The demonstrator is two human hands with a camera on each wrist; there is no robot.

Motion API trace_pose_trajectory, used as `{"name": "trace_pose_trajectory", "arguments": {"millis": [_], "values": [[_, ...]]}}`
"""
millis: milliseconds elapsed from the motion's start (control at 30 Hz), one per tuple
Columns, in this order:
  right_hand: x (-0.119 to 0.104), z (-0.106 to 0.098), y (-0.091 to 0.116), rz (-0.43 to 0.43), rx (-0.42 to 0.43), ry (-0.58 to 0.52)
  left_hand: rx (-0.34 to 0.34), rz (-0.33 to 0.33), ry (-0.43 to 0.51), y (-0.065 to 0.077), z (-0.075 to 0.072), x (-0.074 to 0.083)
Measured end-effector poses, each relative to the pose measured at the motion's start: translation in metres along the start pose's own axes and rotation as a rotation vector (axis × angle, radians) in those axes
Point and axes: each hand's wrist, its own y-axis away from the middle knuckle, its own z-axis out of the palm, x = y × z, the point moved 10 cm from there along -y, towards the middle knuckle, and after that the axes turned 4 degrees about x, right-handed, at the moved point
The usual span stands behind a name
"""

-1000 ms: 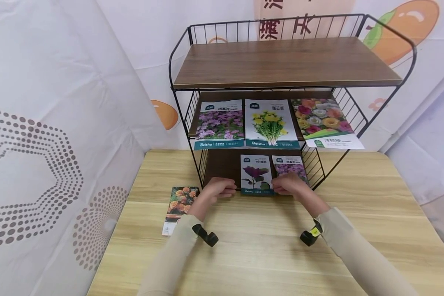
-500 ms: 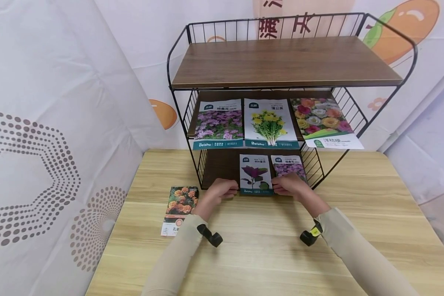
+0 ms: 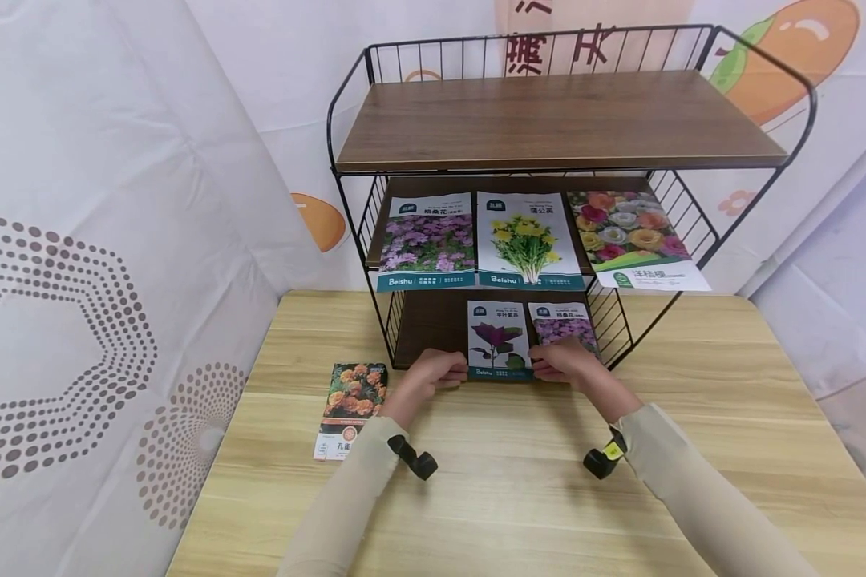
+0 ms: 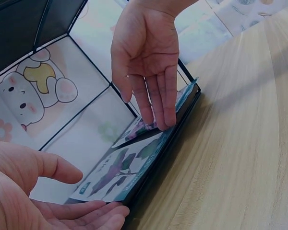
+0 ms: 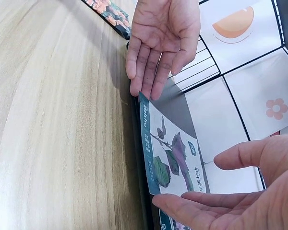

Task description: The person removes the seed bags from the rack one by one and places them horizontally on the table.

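Observation:
A seed packet with a dark purple leafy plant point(image 3: 499, 340) lies on the bottom board of the rack, its teal lower strip at the front edge. My left hand point(image 3: 433, 373) is at its left edge, fingertips touching the lower corner, as the right wrist view shows. At its right edge is my right hand point(image 3: 566, 361), fingers extended by the lower corner and over a second packet with purple flowers point(image 3: 566, 324). That second packet's lower part is hidden by the right hand. Both hands have relaxed, fairly straight fingers, palms facing each other, without pinching.
The black wire rack point(image 3: 584, 120) has brown boards. Its middle board carries a purple-flower packet point(image 3: 427, 240), a yellow-flower packet point(image 3: 528, 240) and a mixed-flower packet point(image 3: 631, 239), overhanging the front. An orange-flower packet point(image 3: 351, 409) lies on the wooden table point(image 3: 505, 497), left of the rack.
My left hand has shifted a little right, up to the left edge of the purple-leaf packet. The right hand stays almost where it was.

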Motion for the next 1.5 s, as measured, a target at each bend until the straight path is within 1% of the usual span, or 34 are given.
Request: {"name": "trace_pose_trajectory", "arguments": {"millis": [300, 433, 700, 833, 1033, 1200, 1267, 1500], "values": [[0.001, 0.002, 0.0, 0.001, -0.01, -0.023, 0.021, -0.015, 0.032, -0.004, 0.002, -0.003], [0.001, 0.001, 0.0, -0.002, 0.008, -0.023, 0.024, -0.02, 0.045, -0.006, 0.003, -0.004], [0.002, 0.001, -0.001, 0.008, 0.028, -0.048, 0.035, 0.003, 0.063, -0.009, 0.001, -0.005], [0.003, 0.005, 0.0, 0.009, 0.011, -0.069, 0.045, 0.011, 0.07, -0.01, -0.002, -0.007], [0.003, 0.01, 0.001, 0.003, -0.02, -0.099, 0.05, 0.003, 0.102, -0.012, -0.006, -0.01], [0.004, 0.011, 0.0, -0.002, -0.007, -0.135, 0.065, -0.006, 0.112, -0.012, -0.01, -0.012], [0.005, 0.009, -0.001, -0.009, 0.008, -0.171, 0.069, -0.017, 0.122, -0.012, -0.012, -0.014], [0.006, 0.009, -0.002, -0.066, 0.012, -0.265, 0.067, -0.046, 0.143, -0.01, -0.017, -0.018]]}}
